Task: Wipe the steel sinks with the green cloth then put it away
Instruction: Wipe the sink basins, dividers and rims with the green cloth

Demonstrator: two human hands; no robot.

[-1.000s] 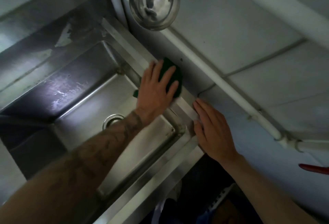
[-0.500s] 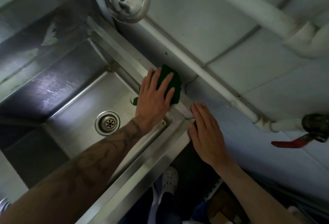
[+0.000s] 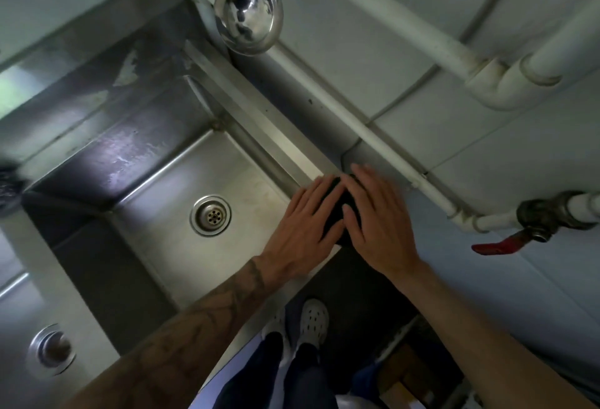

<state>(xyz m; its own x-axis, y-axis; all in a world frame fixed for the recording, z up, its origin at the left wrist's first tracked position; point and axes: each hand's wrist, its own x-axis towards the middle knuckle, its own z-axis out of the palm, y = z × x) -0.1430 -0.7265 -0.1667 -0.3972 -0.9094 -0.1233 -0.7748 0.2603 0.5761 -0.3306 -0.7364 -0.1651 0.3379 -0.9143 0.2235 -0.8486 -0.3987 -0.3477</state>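
Note:
The green cloth (image 3: pixel 337 210) looks almost black here and lies at the right corner of the steel sink's rim (image 3: pixel 259 116). Most of it is hidden under my hands. My left hand (image 3: pixel 302 233) lies flat on its left part with straight fingers. My right hand (image 3: pixel 380 223) presses flat on its right part, fingers straight and pointing up the frame. The sink basin has a round drain (image 3: pixel 211 215) in its floor. A second basin with its own drain (image 3: pixel 52 350) shows at the lower left.
A steel ladle (image 3: pixel 248 15) hangs on the wall above the sink's far corner. White pipes (image 3: pixel 383 145) run along the tiled wall to a valve with a red handle (image 3: pixel 500 244). My feet in white clogs (image 3: pixel 313 319) stand below the rim.
The cloth and my left hand have slid along the rim to its right corner. My right hand has moved from the rim's edge onto the cloth. The view has tilted down.

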